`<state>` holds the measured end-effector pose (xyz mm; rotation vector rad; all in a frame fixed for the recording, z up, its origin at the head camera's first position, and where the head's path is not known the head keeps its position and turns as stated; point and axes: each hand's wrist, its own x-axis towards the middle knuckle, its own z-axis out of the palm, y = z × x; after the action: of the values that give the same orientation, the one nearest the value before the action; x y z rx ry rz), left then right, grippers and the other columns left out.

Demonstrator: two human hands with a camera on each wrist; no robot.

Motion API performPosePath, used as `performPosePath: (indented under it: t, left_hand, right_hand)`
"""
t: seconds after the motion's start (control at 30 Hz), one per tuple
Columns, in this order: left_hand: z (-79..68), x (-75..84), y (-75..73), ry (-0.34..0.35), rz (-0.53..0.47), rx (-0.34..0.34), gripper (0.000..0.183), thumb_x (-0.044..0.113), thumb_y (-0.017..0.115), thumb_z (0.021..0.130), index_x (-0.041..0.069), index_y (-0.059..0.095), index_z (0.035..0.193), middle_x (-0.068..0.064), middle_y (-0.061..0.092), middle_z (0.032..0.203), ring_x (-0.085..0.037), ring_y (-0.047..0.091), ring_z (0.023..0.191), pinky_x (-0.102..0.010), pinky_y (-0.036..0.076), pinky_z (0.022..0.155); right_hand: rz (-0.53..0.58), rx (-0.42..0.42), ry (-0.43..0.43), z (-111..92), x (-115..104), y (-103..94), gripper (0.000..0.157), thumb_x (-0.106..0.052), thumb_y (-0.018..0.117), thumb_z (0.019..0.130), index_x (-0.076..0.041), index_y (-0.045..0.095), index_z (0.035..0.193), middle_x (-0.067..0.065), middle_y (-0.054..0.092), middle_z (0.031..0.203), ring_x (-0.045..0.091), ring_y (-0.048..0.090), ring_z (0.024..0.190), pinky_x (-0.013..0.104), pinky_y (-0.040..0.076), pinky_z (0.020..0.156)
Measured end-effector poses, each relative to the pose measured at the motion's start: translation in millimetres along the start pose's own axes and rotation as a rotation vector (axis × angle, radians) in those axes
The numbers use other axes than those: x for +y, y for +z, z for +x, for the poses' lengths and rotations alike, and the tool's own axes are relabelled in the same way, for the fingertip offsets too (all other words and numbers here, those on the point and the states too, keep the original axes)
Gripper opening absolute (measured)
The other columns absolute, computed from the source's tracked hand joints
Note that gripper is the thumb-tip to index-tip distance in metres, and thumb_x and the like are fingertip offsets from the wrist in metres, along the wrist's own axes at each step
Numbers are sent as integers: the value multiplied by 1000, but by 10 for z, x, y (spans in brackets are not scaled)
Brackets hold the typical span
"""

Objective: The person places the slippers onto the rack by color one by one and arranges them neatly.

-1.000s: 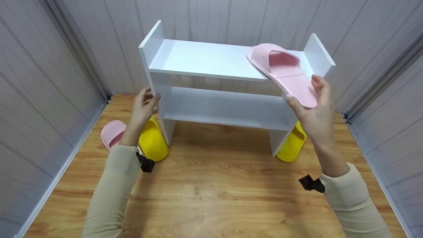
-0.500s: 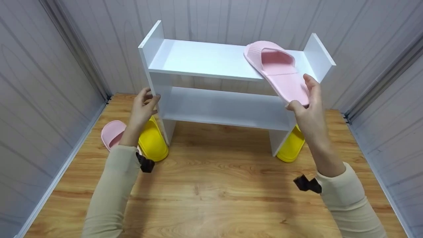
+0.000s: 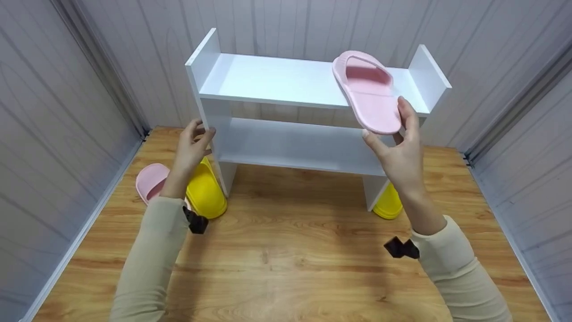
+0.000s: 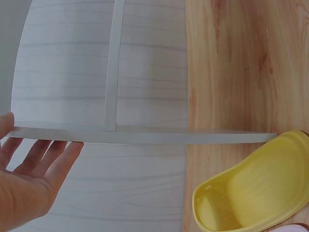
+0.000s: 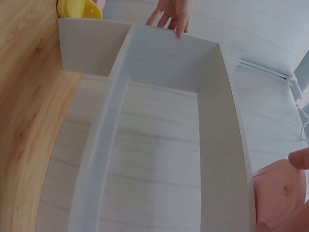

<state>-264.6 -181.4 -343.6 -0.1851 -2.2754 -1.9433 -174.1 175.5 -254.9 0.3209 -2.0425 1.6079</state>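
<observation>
A pink slipper is tilted over the right part of the top board of a white two-tier shelf rack. My right hand holds its heel between thumb and fingers, with the toe pointing to the wall. Whether the sole touches the board I cannot tell. At the rack's left side, my left hand pinches the side panel; the left wrist view shows the thumb on one face of this panel and the fingers on the other. From the right wrist, the slipper's ridged underside shows at lower right.
Outside the left panel lie a yellow slipper and another pink slipper, partly behind my left forearm. A second yellow slipper lies outside the right panel, partly hidden by my right arm. Panelled walls enclose the wooden floor.
My right hand has moved left and slightly upward with the pink slipper, which has turned so its toe points more straight back. The left hand stays in place on the panel.
</observation>
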Motion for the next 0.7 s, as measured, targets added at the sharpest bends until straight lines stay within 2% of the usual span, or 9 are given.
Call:
performPosePath:
  t: [0.27, 0.47, 0.7]
  left_hand:
    - [-2, 14, 0, -10, -47, 8, 40, 12, 47, 91, 1, 37, 128, -23, 41, 117, -40, 40, 108, -51, 41, 81]
    - [-6, -7, -14, 6, -2, 11, 41, 16, 48, 92, 2, 37, 129, -22, 41, 117, -39, 41, 109, -49, 41, 81]
    - [-18, -10, -26, 7, 17, 5, 43, 18, 48, 92, 4, 36, 130, -21, 41, 119, -38, 41, 110, -48, 42, 82]
  right_hand:
    - [-43, 15, -47, 64, 36, 101, 75, -4, 71, 71, 10, 27, 130, 18, 38, 126, 21, 37, 109, 30, 34, 90]
    - [-62, 20, -59, 145, 263, 127, 77, -12, 74, 71, 3, 29, 132, 10, 41, 124, 17, 36, 107, 28, 36, 85]
    - [-87, 22, -76, 181, 304, 163, 77, -18, 74, 71, 3, 31, 132, 7, 44, 120, 16, 38, 103, 31, 36, 80]
